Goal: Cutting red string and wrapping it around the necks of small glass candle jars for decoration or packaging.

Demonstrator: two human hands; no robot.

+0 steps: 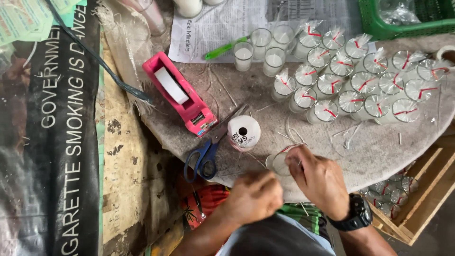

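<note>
Two hands are working at the near edge of the round, cloth-covered worktop. Your right hand, wearing a black watch, is pinching its fingers together on the plastic wrap at the mouth of a small glass candle lying on its side. Your left hand is sitting at seven o'clock from that candle, fingers curled shut into a fist; what they are clamping I cannot tell.

Just at eleven o'clock from the candle, a white spool with a printed label is standing on end, and blue-handled scissors are lying at its nine o'clock. A pink tape dispenser is resting further toward ten o'clock. Wrapped candles tied in red are crowding the worktop at one o'clock, with four unwrapped glass candles and a green pen at twelve o'clock on a printed sheet of newspaper. A green basket is sitting at the far right, a wooden crate at four o'clock, and a dark banner with pale lettering is lying along the left.
</note>
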